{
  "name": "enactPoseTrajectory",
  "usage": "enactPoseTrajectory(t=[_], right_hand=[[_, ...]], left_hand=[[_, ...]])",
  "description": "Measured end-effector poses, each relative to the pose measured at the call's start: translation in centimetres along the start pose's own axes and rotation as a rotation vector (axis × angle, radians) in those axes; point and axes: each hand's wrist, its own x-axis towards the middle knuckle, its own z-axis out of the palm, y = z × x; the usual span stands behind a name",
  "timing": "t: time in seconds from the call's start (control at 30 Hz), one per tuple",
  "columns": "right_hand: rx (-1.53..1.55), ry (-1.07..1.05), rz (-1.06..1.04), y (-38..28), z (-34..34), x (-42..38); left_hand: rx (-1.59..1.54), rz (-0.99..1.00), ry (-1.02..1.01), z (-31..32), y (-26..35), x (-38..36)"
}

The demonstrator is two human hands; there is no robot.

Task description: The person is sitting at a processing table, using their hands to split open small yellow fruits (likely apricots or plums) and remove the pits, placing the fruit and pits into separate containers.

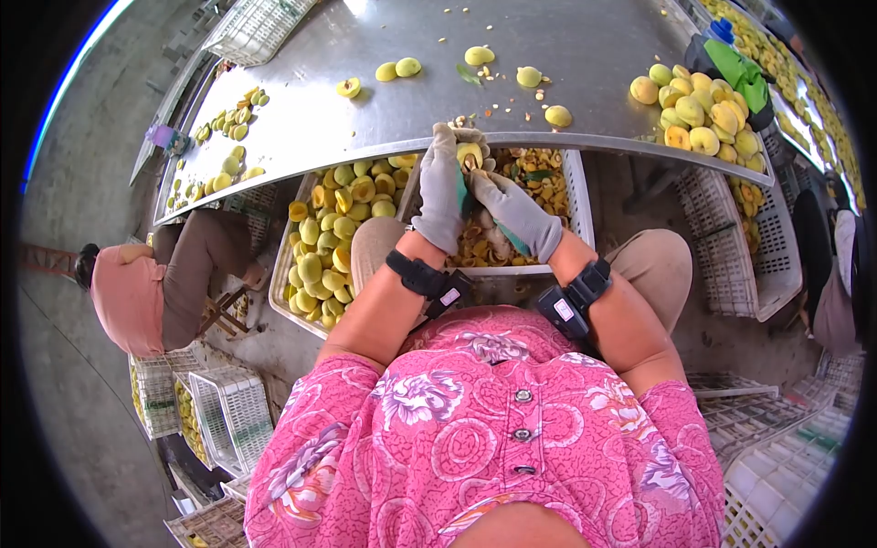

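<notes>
Grey gloves with green palms cover both hands, which meet just below the table's front edge. My left hand (442, 187) is closed around a cut yellow peach (469, 152) with a brown hollow showing. Against that peach my right hand (512, 203) is closed, its fingertips at the cut side; what it grips, if anything, is hidden. Beneath the hands stands a white crate (579, 196) with peach scraps and pits (534, 173). To its left, a second crate (278, 274) holds many peach halves (315, 265).
On the metal table (566, 55) lie loose peaches (479, 56), bits of pit and a peach pile (703, 110) at right. A person in a pink top (128, 292) sits at left. Stacked crates (233, 411) stand behind. Another crate (722, 247) is at right.
</notes>
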Motion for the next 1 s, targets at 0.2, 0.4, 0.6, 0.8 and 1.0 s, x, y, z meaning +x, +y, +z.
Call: enactPoseTrajectory(t=[0.2,0.4,0.6,0.8,1.0], right_hand=[[0.144,-0.052,0.101,-2.7,-0.8,-1.1],[-0.003,0.034,0.051,-3.0,-0.6,-1.5],[-0.357,0.119,-0.240,-0.8,-0.7,-0.5],[-0.650,0.159,-0.334,-2.0,0.0,-1.4],[-0.757,0.152,-0.334,-2.1,0.0,-1.3]], left_hand=[[-0.305,-0.079,-0.246,-1.3,0.2,0.2],[-0.350,-0.032,-0.248,-1.8,0.0,-0.1],[-0.347,-0.047,-0.183,-3.1,-0.9,0.7],[-0.241,-0.079,-0.143,-2.8,-1.0,0.2],[-0.101,-0.107,-0.142,-3.2,-1.2,0.1]])
